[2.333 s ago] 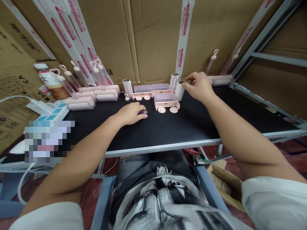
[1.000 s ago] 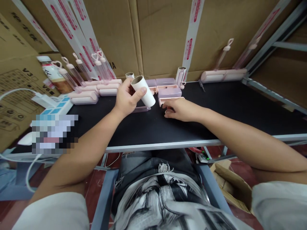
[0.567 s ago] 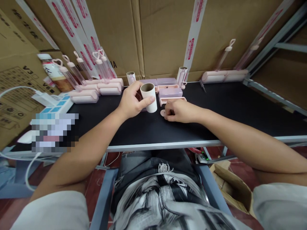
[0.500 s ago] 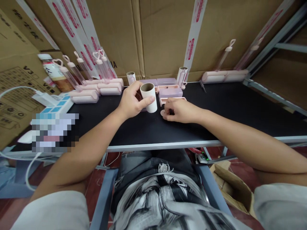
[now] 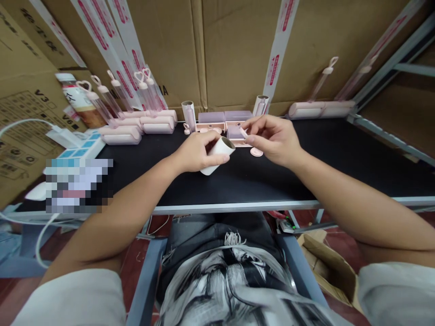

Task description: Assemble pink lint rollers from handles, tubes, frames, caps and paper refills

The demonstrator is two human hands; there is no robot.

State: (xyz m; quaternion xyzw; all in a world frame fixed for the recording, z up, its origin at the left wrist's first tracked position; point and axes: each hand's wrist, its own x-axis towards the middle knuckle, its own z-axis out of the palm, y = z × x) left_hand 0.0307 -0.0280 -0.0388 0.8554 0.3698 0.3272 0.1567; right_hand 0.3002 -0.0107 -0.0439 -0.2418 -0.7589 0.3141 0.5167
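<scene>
My left hand point(image 5: 197, 151) is wrapped round a white hollow tube point(image 5: 209, 168), which tilts so that its open end faces up and to the right. Between the thumb and fingers of my right hand point(image 5: 272, 138) is a small pale pink disc point(image 5: 243, 132), seen nearly edge-on, held up to the right of the tube and apart from it. Below that hand a pink oval disc point(image 5: 256, 152) lies flat on the black table. Just behind both hands sit open pink trays point(image 5: 217, 125) and mauve cases point(image 5: 238, 115), partly hidden by my fingers.
Two white tubes, one on the left point(image 5: 188, 113) and one on the right point(image 5: 261, 105), stand at the back with clear mauve pieces before them. Pink cases with heart-topped wands point(image 5: 122, 133) line the left; a bottle point(image 5: 79, 99) and a power strip point(image 5: 73, 147) are farther left.
My right hand has risen from the table with the small pink disc and moved right. My left hand has tipped the tube to the right and lowered it slightly.
</scene>
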